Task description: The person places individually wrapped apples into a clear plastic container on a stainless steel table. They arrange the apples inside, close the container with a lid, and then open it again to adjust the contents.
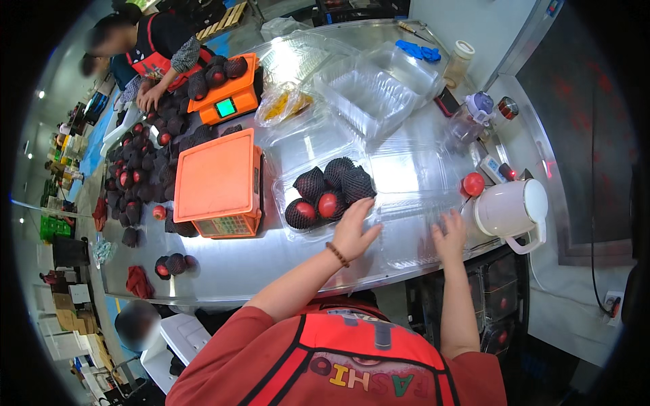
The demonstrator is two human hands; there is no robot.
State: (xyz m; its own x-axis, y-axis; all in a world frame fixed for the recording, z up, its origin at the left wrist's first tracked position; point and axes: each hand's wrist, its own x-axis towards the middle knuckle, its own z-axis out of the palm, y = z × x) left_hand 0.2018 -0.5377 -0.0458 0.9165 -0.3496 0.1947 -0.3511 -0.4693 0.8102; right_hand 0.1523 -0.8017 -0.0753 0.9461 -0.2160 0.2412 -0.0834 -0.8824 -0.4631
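My left hand (354, 228), with a beaded bracelet at its wrist, is at the right side of a clear plastic tray (284, 203). Its fingertips lie close to the nearest fruit; I cannot tell whether they touch. Several round red fruits (330, 203) in black foam net sleeves sit in that tray. To the right lies the clear plastic lid (406, 228), spread flat and seemingly joined to the tray. My right hand (451, 236) is over the lid's right side with fingers apart. Neither hand grips anything.
An upturned orange crate (218, 177) and an orange scale (228, 99) bearing netted fruit stand left. Netted fruits (134, 167) heap beyond, near a co-worker's hands (150, 96). Clear trays (370, 96) lie behind. A white kettle (502, 208), loose red fruit (473, 183) and bottle (469, 119) stand right.
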